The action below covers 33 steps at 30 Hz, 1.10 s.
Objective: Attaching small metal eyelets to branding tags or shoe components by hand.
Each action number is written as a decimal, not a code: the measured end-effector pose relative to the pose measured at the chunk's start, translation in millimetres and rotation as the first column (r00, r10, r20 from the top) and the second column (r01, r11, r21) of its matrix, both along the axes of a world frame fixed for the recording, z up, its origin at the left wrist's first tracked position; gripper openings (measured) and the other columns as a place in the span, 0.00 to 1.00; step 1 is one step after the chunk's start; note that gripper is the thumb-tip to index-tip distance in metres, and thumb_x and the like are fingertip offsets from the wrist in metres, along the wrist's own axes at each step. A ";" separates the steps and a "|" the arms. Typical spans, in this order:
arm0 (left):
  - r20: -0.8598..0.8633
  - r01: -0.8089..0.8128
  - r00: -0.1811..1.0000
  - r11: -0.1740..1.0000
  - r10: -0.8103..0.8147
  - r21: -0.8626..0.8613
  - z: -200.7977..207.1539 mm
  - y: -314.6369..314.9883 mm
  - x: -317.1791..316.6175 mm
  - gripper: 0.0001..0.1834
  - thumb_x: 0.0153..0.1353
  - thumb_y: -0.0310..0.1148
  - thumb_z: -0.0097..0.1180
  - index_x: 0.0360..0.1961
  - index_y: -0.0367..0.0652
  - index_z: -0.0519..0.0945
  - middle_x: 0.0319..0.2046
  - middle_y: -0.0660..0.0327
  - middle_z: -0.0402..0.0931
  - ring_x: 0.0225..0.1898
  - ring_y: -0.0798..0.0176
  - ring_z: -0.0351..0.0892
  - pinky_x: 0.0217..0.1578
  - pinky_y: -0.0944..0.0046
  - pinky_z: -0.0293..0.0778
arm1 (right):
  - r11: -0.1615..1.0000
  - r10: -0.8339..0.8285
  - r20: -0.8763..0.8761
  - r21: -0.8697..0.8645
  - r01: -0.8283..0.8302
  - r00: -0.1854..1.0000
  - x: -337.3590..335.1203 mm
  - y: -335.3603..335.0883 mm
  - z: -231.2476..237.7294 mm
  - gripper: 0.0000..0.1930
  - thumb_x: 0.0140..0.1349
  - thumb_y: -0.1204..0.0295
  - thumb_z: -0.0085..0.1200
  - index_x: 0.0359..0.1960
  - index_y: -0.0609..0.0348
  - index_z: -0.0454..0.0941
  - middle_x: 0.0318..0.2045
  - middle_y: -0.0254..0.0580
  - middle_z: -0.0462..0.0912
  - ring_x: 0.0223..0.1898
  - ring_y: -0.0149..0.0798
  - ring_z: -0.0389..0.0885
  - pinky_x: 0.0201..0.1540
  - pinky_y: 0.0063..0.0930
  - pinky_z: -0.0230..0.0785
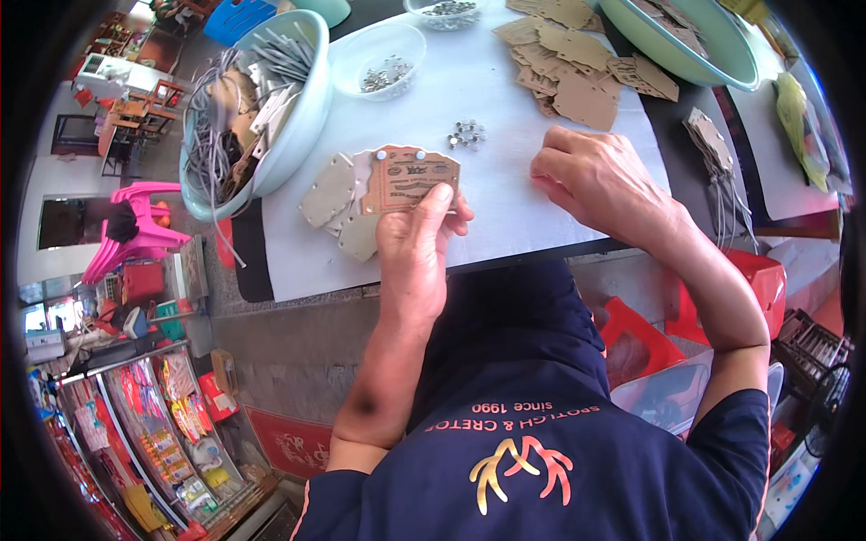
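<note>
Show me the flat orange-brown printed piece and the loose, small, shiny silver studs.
Flat orange-brown printed piece (397, 182), head view: its printed face.
Loose, small, shiny silver studs (466, 138), head view: their cluster's middle.

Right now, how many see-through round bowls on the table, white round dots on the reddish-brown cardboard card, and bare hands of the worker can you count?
Clear round plastic bowls: 2
White round dots on the reddish-brown printed cardboard card: 2
Worker's bare hands, left hand and right hand: 2
Total: 6
</note>
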State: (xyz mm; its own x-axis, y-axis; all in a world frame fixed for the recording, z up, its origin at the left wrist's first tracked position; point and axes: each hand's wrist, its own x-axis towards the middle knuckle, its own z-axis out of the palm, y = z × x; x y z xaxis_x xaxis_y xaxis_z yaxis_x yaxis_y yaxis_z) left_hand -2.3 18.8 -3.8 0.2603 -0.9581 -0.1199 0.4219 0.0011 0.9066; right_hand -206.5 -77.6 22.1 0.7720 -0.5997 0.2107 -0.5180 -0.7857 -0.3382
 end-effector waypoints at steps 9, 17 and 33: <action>0.054 0.021 0.998 0.999 -0.018 -0.046 -4.8 4.2 0.2 0.07 0.67 0.31 0.52 0.39 0.38 0.78 0.29 0.61 0.78 0.32 0.69 0.74 0.33 0.69 0.68 | 0.967 -0.082 0.249 0.254 0.017 0.965 10.7 6.7 -6.4 0.05 0.56 0.77 0.59 0.31 0.61 0.75 0.28 0.38 0.75 0.27 0.34 0.78 0.29 0.28 0.69; 0.154 -0.022 0.987 0.996 0.035 -0.084 -3.3 2.6 -12.2 0.08 0.67 0.30 0.52 0.41 0.37 0.78 0.32 0.62 0.78 0.32 0.72 0.73 0.33 0.69 0.68 | 0.836 -0.329 0.607 0.544 -0.076 0.723 56.1 41.3 -29.8 0.03 0.61 0.77 0.58 0.32 0.62 0.77 0.31 0.34 0.77 0.28 0.21 0.73 0.28 0.16 0.65; 0.201 -0.019 0.979 0.994 0.040 -0.106 -0.8 3.4 -14.8 0.09 0.67 0.29 0.52 0.44 0.36 0.78 0.35 0.63 0.79 0.33 0.73 0.74 0.32 0.70 0.69 | 0.884 -0.347 0.638 0.468 0.012 0.687 56.9 45.0 -33.1 0.04 0.61 0.76 0.59 0.33 0.62 0.77 0.34 0.36 0.78 0.31 0.24 0.75 0.32 0.18 0.68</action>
State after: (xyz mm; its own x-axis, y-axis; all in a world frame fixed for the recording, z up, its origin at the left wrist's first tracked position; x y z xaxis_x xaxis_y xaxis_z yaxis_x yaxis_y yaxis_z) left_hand -17.0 22.2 -4.6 0.2969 -0.9542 0.0369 0.2283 0.1085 0.9675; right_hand -149.6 -32.6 -11.0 0.3705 -0.8640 0.3409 -0.1199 -0.4084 -0.9049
